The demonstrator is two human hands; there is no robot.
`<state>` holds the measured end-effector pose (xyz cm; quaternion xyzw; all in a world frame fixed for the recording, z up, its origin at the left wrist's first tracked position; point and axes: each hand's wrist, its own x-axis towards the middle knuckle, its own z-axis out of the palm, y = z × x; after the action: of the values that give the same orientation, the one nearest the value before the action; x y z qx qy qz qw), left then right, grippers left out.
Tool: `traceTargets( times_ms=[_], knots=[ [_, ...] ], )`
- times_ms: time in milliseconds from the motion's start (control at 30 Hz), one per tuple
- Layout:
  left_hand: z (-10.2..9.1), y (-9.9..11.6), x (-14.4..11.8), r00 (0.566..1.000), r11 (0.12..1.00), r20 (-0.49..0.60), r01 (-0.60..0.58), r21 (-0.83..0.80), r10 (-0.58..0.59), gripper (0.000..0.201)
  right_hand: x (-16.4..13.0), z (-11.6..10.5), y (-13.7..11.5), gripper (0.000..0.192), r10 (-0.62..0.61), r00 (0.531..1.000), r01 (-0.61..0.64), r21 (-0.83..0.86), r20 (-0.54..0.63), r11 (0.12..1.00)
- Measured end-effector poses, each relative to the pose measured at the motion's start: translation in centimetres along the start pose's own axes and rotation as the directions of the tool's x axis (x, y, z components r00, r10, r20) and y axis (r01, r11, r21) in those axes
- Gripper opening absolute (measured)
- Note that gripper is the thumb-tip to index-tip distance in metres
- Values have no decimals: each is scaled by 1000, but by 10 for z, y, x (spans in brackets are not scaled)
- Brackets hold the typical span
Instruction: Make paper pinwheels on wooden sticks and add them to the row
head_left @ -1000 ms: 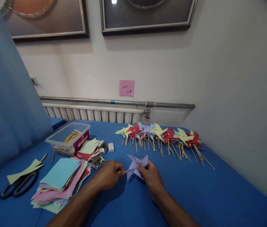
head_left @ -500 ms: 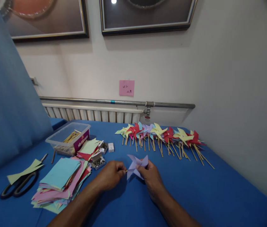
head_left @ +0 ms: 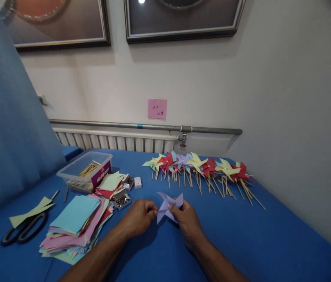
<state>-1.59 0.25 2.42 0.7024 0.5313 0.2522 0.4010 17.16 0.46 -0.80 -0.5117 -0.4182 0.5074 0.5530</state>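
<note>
A white wall [head_left: 271, 78] carries two framed pictures [head_left: 183, 19], a radiator [head_left: 112, 141] and a pipe [head_left: 144, 127].

A row of finished pinwheels [head_left: 200, 168] lies far right on the blue table [head_left: 271, 235]. At left sit a paper stack [head_left: 74, 227], scissors [head_left: 21, 231], a plastic box [head_left: 85, 170] of sticks and a small pin box [head_left: 122, 201]. A pink note [head_left: 157, 108] hangs on the wall.

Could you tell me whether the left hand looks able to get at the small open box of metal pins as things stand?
Probably yes: the box of metal pins lies just beside the left hand with nothing between.
</note>
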Motion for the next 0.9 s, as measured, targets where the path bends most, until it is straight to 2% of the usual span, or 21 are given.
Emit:
traceTargets(
  times_ms=[300, 567, 700, 900],
  knots=[
    [0, 2, -1, 1000, 1000, 2, 5, 9, -5, 15, -5, -1, -8, 28, -10, 1000, 10, -18, 15, 1000],
    [-1, 3, -1, 1000, 1000, 7, 11, 7, -11, 13, 4, -1, 6, 34, 8, 1000, -8, 13, -2, 1000],
    [-1, 3, -1, 1000, 1000, -9, 10, -10, -10, 12, 6, -2, 8, 39, -9, 999, 7, 66, 36, 998],
    [0, 3, 0, 1000, 1000, -18, 16, -15, -16, 12, -2, 0, -3, 45, 0, 995, -18, 175, 104, 984]
  ],
)
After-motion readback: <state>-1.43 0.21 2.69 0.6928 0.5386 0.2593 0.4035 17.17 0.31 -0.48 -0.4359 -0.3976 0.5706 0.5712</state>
